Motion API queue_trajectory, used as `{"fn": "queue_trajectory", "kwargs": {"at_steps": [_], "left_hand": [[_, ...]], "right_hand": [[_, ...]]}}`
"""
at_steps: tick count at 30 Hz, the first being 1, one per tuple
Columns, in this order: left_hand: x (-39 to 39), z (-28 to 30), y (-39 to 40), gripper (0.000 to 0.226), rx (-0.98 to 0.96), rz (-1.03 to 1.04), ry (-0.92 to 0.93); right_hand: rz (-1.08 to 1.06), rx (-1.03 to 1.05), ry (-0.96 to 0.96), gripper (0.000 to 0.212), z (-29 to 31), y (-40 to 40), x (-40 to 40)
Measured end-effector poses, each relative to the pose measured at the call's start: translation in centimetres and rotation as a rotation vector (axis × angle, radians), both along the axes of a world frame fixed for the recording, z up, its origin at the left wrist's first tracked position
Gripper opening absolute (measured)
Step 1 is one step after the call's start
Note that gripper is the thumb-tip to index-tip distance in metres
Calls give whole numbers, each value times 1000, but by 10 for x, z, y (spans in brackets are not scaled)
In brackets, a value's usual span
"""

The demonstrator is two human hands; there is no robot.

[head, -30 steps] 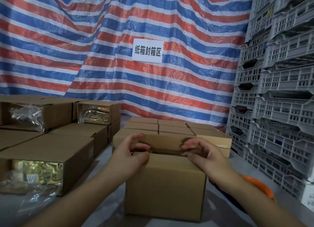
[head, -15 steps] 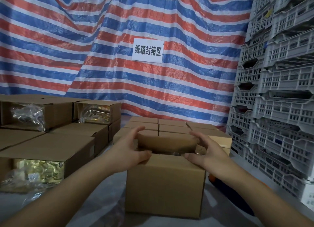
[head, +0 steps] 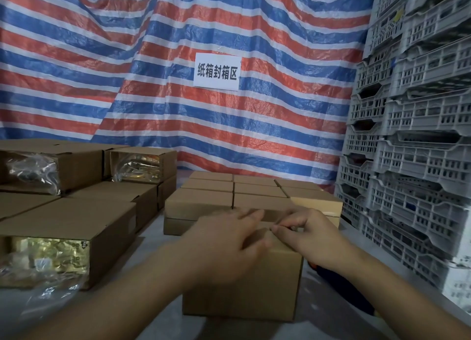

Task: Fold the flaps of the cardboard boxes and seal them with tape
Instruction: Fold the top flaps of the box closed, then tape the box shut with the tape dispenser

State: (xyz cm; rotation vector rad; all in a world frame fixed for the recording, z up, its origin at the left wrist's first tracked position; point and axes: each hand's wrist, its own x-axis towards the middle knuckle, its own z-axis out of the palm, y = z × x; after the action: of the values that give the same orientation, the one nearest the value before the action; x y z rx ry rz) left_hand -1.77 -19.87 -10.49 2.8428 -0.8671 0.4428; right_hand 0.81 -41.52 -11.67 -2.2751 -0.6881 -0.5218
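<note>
A small cardboard box [head: 242,288] stands right in front of me on the grey surface. Its top flaps are folded down under my hands. My left hand [head: 224,240], blurred, lies flat across the top with its fingers stretched out. My right hand [head: 311,237] rests on the right part of the top, its fingers curled and pinched at a flap edge near the middle seam. Below my right forearm a dark object with an orange edge [head: 339,286] lies beside the box, mostly hidden; no tape roll is visible.
Several closed boxes [head: 204,202] sit in a block just behind. At left lie larger boxes [head: 63,227] on their sides, showing gold foil bags [head: 51,253]. Grey plastic crates [head: 420,161] are stacked along the right. A striped tarp [head: 178,110] with a white sign [head: 216,72] hangs behind.
The box's flaps stood open half a second ago with a hand at each side. Both hands have since come together over the top and the flaps are down.
</note>
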Motion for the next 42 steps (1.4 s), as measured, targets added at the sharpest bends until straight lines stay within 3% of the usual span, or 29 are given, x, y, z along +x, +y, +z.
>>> {"fn": "queue_trajectory", "kwargs": {"at_steps": [4,6,8,10,14,19,22,26,30,35,39,42], "left_hand": [[3,-13,-7,65,117,-4,-68],[5,-16,-5,65,112,-17,-84],[6,-18,-4,65,104,-23,-94],[6,-18,-5,65,92,-29,-80],[5,-17,-3,66,81,-38,-71],[0,-16,-4,65,84,-24,-41],[-3,-11,-3,60,-10,-43,20],[1,0,3,55,-329,-54,319],[12,2,10,40,-684,-90,467],[29,13,3,51,-1383,76,698],[24,17,24,68,-1561,25,788],[19,20,27,65,-1550,11,834]], "right_hand": [[0,48,64,18,9,-8,-6],[-240,21,10,22,17,-26,-6],[-588,-323,7,38,20,-47,-8],[-764,-657,156,52,11,-63,-10],[-810,-798,376,58,-27,-75,-11],[-852,-673,310,40,-53,-80,-9],[-816,-503,276,34,-45,-82,-7],[-706,-51,205,43,18,-76,-5],[-443,269,381,49,84,-43,-9],[-108,366,507,75,106,3,1],[39,371,660,76,105,19,10],[47,413,649,77,102,17,20]]}}
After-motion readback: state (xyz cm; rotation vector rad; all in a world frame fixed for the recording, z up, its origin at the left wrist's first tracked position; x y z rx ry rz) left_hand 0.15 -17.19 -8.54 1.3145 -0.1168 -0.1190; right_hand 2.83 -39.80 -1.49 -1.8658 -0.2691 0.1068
